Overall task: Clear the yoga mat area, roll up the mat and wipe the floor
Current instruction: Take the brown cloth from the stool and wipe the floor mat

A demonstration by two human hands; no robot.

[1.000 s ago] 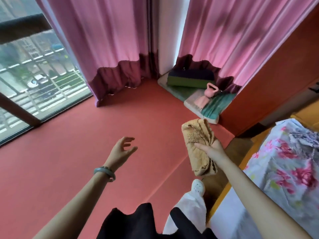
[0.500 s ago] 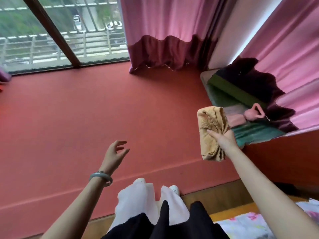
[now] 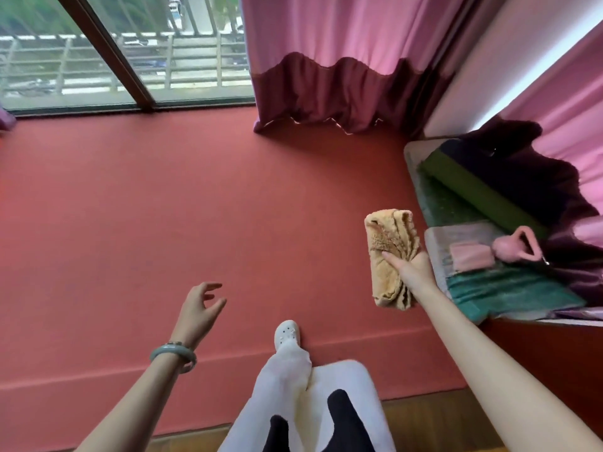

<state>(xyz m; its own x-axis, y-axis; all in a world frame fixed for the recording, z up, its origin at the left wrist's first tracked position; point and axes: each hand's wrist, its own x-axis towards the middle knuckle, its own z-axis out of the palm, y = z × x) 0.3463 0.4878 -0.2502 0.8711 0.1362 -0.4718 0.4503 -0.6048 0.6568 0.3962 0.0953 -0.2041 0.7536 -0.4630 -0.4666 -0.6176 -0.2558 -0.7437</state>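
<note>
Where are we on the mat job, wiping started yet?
Looks done: the rolled mat and pink kettlebell lie on the cushions in the corner, off the red floor. In hand: the right hand grips a tan cloth above the floor; the left hand holds nothing. Left: the wiping itself.

Curtained home room [image 3: 326, 44], red floor [image 3: 163, 207]

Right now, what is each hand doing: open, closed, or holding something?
Left hand: open, fingers loosely curled, holding nothing, above the red floor.
Right hand: grips the tan cloth, held up off the floor.
</note>
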